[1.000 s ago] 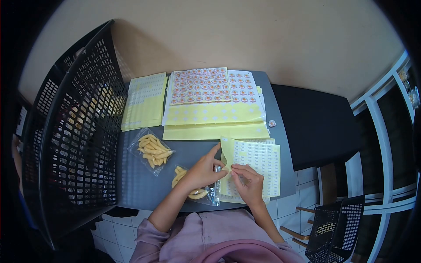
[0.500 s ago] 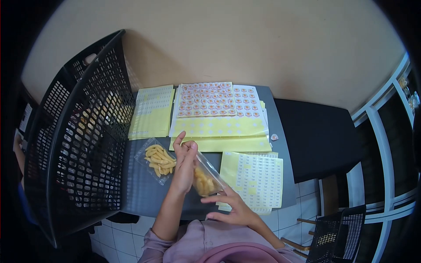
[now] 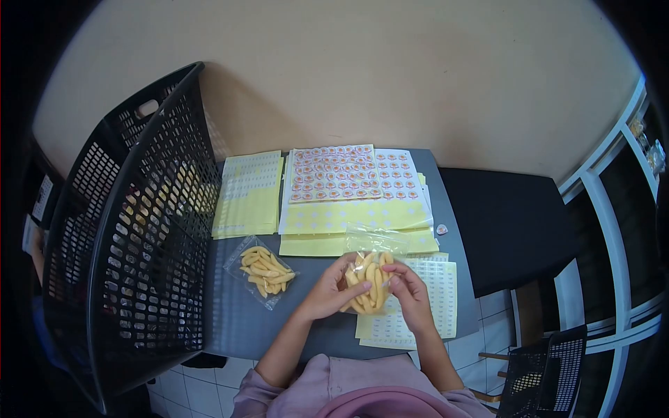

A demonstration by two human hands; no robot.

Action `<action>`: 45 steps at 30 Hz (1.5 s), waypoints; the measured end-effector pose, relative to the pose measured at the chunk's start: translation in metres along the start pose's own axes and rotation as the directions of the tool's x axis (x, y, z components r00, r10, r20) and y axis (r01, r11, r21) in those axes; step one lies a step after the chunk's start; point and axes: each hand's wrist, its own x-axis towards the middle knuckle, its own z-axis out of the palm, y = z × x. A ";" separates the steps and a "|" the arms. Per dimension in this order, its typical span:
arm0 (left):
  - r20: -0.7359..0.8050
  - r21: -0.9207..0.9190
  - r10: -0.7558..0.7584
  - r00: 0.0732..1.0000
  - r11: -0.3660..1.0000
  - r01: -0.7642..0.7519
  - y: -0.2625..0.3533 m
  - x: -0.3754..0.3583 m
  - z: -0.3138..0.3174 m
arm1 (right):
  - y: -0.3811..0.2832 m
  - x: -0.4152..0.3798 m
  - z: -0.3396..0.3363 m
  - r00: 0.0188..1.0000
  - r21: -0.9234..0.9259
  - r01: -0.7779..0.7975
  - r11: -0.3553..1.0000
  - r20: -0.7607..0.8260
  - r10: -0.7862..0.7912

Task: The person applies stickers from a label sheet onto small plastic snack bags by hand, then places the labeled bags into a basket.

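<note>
A clear plastic bag of pale yellow finger-shaped snacks (image 3: 373,282) is held up between my two hands over the table's front. My left hand (image 3: 333,287) grips its left side, thumb across the front. On the right side, my right hand (image 3: 409,296) pinches the bag with thumb and fingers. The bag's upper part stands flat above the snacks. A second bag of the same snacks (image 3: 266,270) lies on the table to the left of my left hand. Under and behind the held bag is a yellow sheet of small printed labels (image 3: 435,306).
Sheets of round orange-and-white stickers (image 3: 334,174) lie at the back of the grey table (image 3: 244,327), beside yellow label sheets (image 3: 244,202). A loose sticker (image 3: 442,229) sits near the right edge. A tall black basket (image 3: 157,230) stands left; a black surface (image 3: 509,223) adjoins right.
The held bag has turned so its snacks face me and has moved right. My left hand has come down around its side, and my right hand has risen to grip the other side.
</note>
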 end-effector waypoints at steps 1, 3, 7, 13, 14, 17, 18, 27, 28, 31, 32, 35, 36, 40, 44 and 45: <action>0.005 0.000 -0.003 1.000 1.000 0.003 -0.002 0.002 -0.001 | 0.002 0.004 0.002 1.000 0.001 0.001 1.000 -0.006 -0.001; -0.133 -0.012 0.023 0.991 1.000 -0.025 -0.005 0.006 -0.001 | 0.004 0.011 0.009 0.899 -0.351 0.320 0.880 -0.180 -0.399; -0.207 0.004 0.111 0.972 0.994 -0.113 -0.018 0.008 0.000 | 0.000 0.018 0.025 0.729 -0.612 0.367 0.701 -0.279 -0.625; -0.217 0.368 0.288 0.933 0.909 -0.195 -0.012 -0.003 0.005 | -0.002 0.038 0.056 0.389 -0.933 0.352 0.072 0.076 -0.918; -0.236 0.371 0.313 0.920 0.904 -0.212 -0.010 -0.004 0.007 | 0.000 0.040 0.059 0.358 -0.939 0.345 -0.004 0.135 -0.924; -0.214 0.391 0.403 0.890 0.870 -0.300 -0.013 -0.004 0.008 | 0.004 0.040 0.064 0.320 -0.944 0.314 -0.095 0.200 -0.926; -0.211 0.389 0.403 0.890 0.870 -0.302 -0.015 -0.004 0.008 | 0.004 0.040 0.065 0.310 -0.947 0.304 -0.105 0.203 -0.929; -0.103 0.507 0.490 0.866 0.775 -0.378 -0.022 -0.007 0.005 | 0.001 0.038 0.064 0.322 -0.952 0.285 -0.116 0.209 -0.923; -0.108 0.495 0.466 0.878 0.791 -0.359 -0.020 -0.008 0.005 | 0.001 0.038 0.065 0.332 -0.950 0.295 -0.100 0.200 -0.922; -0.113 0.510 0.474 0.873 0.782 -0.359 -0.017 -0.006 0.004 | 0.001 0.040 0.064 0.370 -0.950 0.306 -0.062 0.178 -0.912; -0.106 0.535 0.502 0.858 0.756 -0.377 -0.016 -0.006 0.004 | 0.001 0.040 0.064 0.370 -0.949 0.309 -0.062 0.180 -0.911; -0.171 0.349 0.277 0.946 0.914 -0.204 -0.008 -0.011 0.004 | 0.002 0.038 0.065 0.363 -0.939 0.341 -0.029 0.160 -0.918; -0.176 0.351 0.276 0.945 0.914 -0.202 -0.009 -0.009 0.004 | 0.003 0.037 0.064 0.419 -0.898 0.378 0.223 -0.049 -0.907; -0.217 -0.125 0.244 0.945 0.953 -0.275 -0.006 -0.003 0.005 | -0.010 0.036 0.048 0.598 -0.604 0.432 0.670 -0.364 -0.714; -0.209 -0.220 0.220 0.953 0.939 -0.265 -0.011 -0.003 -0.001 | -0.012 0.028 0.036 0.927 0.115 0.335 0.935 -0.219 -0.305; -0.212 -0.218 0.221 0.952 0.939 -0.266 -0.013 -0.002 -0.001 | -0.011 0.026 0.035 0.959 0.151 0.282 0.947 -0.086 -0.272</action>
